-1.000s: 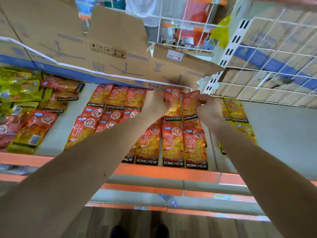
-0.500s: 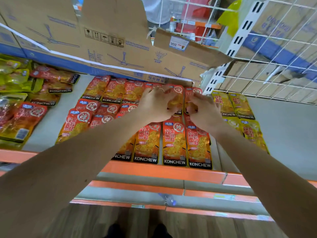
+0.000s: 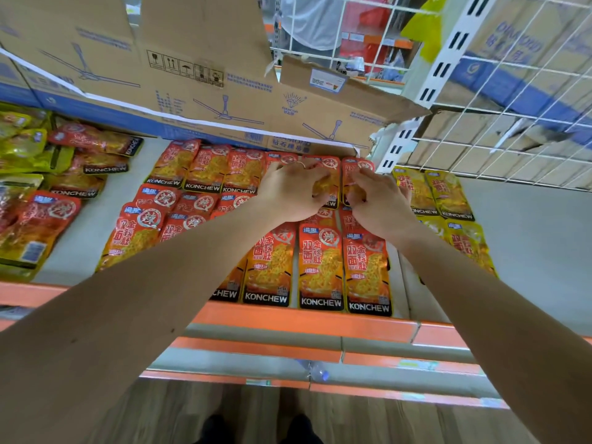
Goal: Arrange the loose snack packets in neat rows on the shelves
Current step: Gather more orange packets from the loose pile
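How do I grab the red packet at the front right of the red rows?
Probably pinch the near end, its black KONCHEW band, coming from the front. The front-right red packet lies flat on the shelf with a neighbour tight against its left side, so the end by the orange lip is easiest to lift.

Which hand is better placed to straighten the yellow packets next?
Right, likely. The right hand, pinching a red packet, sits directly beside the yellow packets; the left hand is farther off and would have to cross over it.
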`<state>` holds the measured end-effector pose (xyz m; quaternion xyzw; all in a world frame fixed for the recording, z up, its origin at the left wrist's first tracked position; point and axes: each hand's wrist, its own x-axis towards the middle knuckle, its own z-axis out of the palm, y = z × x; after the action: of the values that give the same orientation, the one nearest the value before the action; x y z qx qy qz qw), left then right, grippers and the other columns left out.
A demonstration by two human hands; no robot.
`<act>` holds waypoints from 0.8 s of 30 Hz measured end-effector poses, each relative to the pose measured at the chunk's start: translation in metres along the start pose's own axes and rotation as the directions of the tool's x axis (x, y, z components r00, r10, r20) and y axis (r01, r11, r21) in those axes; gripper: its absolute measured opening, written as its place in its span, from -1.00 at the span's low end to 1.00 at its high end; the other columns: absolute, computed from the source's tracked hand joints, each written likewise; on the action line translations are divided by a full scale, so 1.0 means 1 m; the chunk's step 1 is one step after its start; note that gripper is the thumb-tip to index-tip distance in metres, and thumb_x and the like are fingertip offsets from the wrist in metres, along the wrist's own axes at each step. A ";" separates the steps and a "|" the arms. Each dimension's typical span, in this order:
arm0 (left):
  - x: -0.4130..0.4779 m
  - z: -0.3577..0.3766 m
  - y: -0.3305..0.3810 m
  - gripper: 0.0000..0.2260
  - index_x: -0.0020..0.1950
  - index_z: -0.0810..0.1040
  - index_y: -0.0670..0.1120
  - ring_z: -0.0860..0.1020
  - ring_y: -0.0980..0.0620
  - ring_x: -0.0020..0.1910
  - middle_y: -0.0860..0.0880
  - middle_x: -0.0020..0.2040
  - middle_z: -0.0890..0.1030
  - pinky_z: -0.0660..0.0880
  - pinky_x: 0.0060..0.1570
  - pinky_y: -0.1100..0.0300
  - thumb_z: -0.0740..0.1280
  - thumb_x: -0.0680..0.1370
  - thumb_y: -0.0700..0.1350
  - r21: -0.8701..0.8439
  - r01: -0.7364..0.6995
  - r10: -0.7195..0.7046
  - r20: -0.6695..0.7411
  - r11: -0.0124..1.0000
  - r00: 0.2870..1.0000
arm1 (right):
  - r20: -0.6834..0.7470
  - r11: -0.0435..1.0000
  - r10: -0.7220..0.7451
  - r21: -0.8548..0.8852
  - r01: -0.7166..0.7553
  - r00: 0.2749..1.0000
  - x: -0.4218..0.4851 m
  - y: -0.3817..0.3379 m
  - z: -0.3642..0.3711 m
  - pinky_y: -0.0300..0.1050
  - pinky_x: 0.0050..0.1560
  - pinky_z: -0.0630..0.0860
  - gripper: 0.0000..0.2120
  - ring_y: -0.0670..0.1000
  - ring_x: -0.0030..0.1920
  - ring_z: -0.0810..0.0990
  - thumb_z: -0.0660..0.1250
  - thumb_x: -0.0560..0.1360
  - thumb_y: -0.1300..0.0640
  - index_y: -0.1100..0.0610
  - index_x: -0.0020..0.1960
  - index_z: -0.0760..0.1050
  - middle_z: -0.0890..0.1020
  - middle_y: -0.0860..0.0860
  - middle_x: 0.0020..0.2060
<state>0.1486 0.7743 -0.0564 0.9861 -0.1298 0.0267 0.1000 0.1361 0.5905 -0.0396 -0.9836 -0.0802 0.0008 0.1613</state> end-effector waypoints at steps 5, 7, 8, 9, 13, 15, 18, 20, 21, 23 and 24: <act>-0.003 -0.001 0.001 -0.50 0.55 0.26 0.17 0.32 -0.05 0.50 0.05 0.59 0.24 0.18 0.45 -0.08 0.15 0.63 0.24 -0.006 0.008 -0.008 -0.011 1.000 1.000 | 0.003 0.999 -0.027 -0.022 0.027 1.000 -0.003 -0.001 -0.001 0.19 0.42 0.09 -0.59 0.07 0.49 0.22 0.12 0.63 0.06 -0.02 0.47 0.34 0.32 -0.02 0.51; -0.012 -0.008 0.005 -0.49 0.56 0.27 0.15 0.40 -0.06 0.44 0.06 0.56 0.30 0.23 0.40 -0.05 0.18 0.62 0.23 -0.027 0.005 -0.007 -0.082 1.000 0.997 | -0.050 0.998 -0.060 -0.016 0.059 0.997 -0.009 -0.007 -0.007 0.23 0.40 0.13 -0.59 0.09 0.50 0.23 0.18 0.60 0.08 -0.01 0.44 0.36 0.29 -0.02 0.53; -0.019 -0.014 0.007 -0.49 0.55 0.29 0.13 0.44 -0.06 0.40 0.06 0.54 0.34 0.26 0.37 -0.03 0.21 0.61 0.21 -0.049 0.001 -0.007 -0.131 0.999 0.991 | -0.079 0.998 -0.070 0.001 0.071 0.994 -0.012 -0.011 -0.013 0.25 0.41 0.13 -0.59 0.09 0.52 0.22 0.19 0.59 0.07 -0.01 0.44 0.36 0.26 -0.03 0.54; -0.028 -0.020 0.009 -0.49 0.54 0.30 0.10 0.44 -0.07 0.39 0.06 0.53 0.35 0.27 0.36 -0.03 0.23 0.61 0.19 -0.079 0.004 -0.018 -0.174 0.997 0.985 | -0.104 0.996 -0.077 0.031 0.081 0.992 -0.017 -0.018 -0.018 0.25 0.42 0.11 -0.59 0.08 0.53 0.20 0.20 0.60 0.06 -0.02 0.45 0.37 0.25 -0.04 0.55; -0.077 -0.051 0.009 -0.50 0.55 0.29 0.10 0.28 -0.01 0.52 0.07 0.59 0.25 0.14 0.46 -0.01 0.19 0.62 0.18 -0.153 0.125 -0.160 -0.242 0.980 0.957 | -0.127 0.978 -0.181 0.079 0.192 0.975 -0.040 -0.056 -0.039 0.17 0.48 0.10 -0.52 0.04 0.56 0.14 0.17 0.62 -0.07 -0.07 0.52 0.28 0.19 -0.07 0.58; -0.107 -0.069 0.003 -0.50 0.53 0.31 0.10 0.27 0.01 0.52 0.08 0.59 0.25 0.12 0.47 0.00 0.14 0.61 0.21 -0.135 0.193 -0.223 -0.269 0.972 0.937 | -0.110 0.951 -0.267 0.132 0.280 0.958 -0.052 -0.087 -0.046 0.17 0.51 0.09 -0.48 0.04 0.56 0.13 0.15 0.60 -0.12 -0.05 0.53 0.27 0.20 -0.05 0.57; -0.156 -0.097 -0.017 -0.47 0.48 0.40 0.05 0.39 -0.07 0.45 0.02 0.53 0.37 0.26 0.40 -0.05 0.12 0.53 0.17 -0.137 0.287 -0.316 -0.325 0.948 0.891 | -0.143 0.864 -0.431 0.221 0.453 0.891 -0.071 -0.137 -0.049 0.29 0.42 0.26 -0.46 0.11 0.47 0.33 0.16 0.54 -0.17 0.04 0.45 0.40 0.41 0.02 0.46; -0.189 -0.114 -0.035 -0.46 0.43 0.46 0.02 0.47 -0.12 0.38 -0.01 0.47 0.44 0.33 0.31 -0.04 0.14 0.49 0.15 -0.153 0.366 -0.397 -0.368 0.918 0.841 | -0.185 0.805 -0.500 0.259 0.533 0.846 -0.082 -0.170 -0.046 0.30 0.32 0.37 -0.47 0.15 0.38 0.45 0.19 0.51 -0.18 0.06 0.39 0.45 0.50 0.03 0.37; -0.206 -0.122 -0.044 -0.47 0.42 0.47 0.01 0.49 -0.13 0.34 0.00 0.45 0.46 0.35 0.27 -0.03 0.14 0.49 0.17 -0.150 0.407 -0.433 -0.378 0.901 0.818 | -0.191 0.787 -0.516 0.279 0.550 0.835 -0.087 -0.186 -0.044 0.29 0.31 0.40 -0.47 0.15 0.36 0.47 0.21 0.50 -0.17 0.07 0.38 0.47 0.52 0.03 0.35; -0.236 -0.136 -0.062 -0.46 0.40 0.48 0.04 0.50 -0.13 0.31 0.04 0.44 0.45 0.37 0.24 -0.03 0.10 0.49 0.22 -0.139 0.481 -0.495 -0.378 0.866 0.782 | -0.163 0.766 -0.550 0.293 0.572 0.819 -0.095 -0.218 -0.038 0.24 0.33 0.39 -0.44 0.16 0.36 0.46 0.19 0.49 -0.19 0.09 0.37 0.47 0.52 0.04 0.35; -0.249 -0.141 -0.070 -0.46 0.39 0.48 0.06 0.51 -0.13 0.30 0.05 0.45 0.45 0.38 0.24 -0.04 0.09 0.50 0.24 -0.140 0.509 -0.521 -0.382 0.849 0.763 | -0.133 0.762 -0.567 0.291 0.579 0.813 -0.099 -0.232 -0.035 0.22 0.36 0.38 -0.42 0.16 0.38 0.44 0.17 0.48 -0.21 0.09 0.39 0.46 0.51 0.05 0.36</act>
<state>-0.0774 0.9318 0.0482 0.9545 0.1691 0.2007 0.1419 0.0025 0.7809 0.0647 -0.8727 -0.3723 -0.0539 0.3113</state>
